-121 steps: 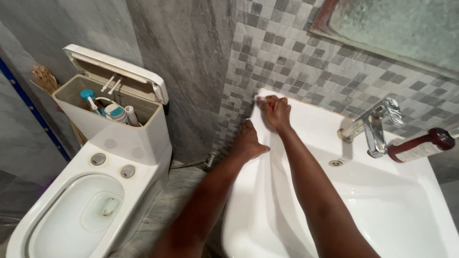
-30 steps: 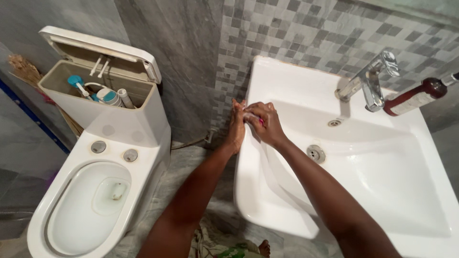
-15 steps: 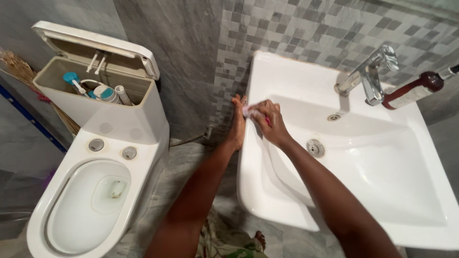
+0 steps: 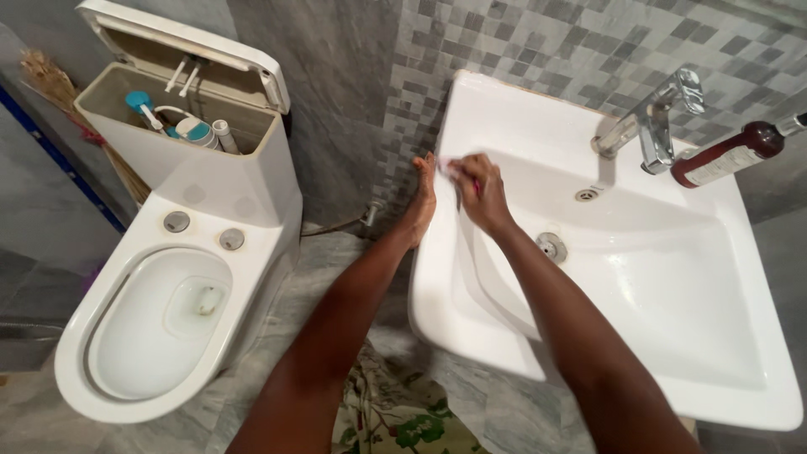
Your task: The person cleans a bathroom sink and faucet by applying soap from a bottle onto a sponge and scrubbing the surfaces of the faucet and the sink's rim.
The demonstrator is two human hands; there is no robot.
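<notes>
Mosaic-tiled bathroom: right hand [image 4: 479,192] pinches a small pink pad [image 4: 448,169] on the glossy white sink [image 4: 504,126] rim at centre; left hand [image 4: 420,200] lies flat, open, against its outer side.

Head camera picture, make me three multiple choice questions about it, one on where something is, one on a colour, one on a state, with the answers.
1. Where is the right hand?
A. on the left rim of the white sink
B. on the tap
C. inside the toilet bowl

2. What colour is the bottle by the tap?
A. green
B. dark red-brown
C. yellow

3. How is the toilet tank?
A. lid shut
B. wrapped in cloth
C. lid raised, inner parts showing

Answers: 1 A, the fingers press a small pinkish thing on the rim, with the left hand against the sink's outer side. 2 B, its body is dark red-brown. 3 C, the tank's inside is open to view.
</notes>
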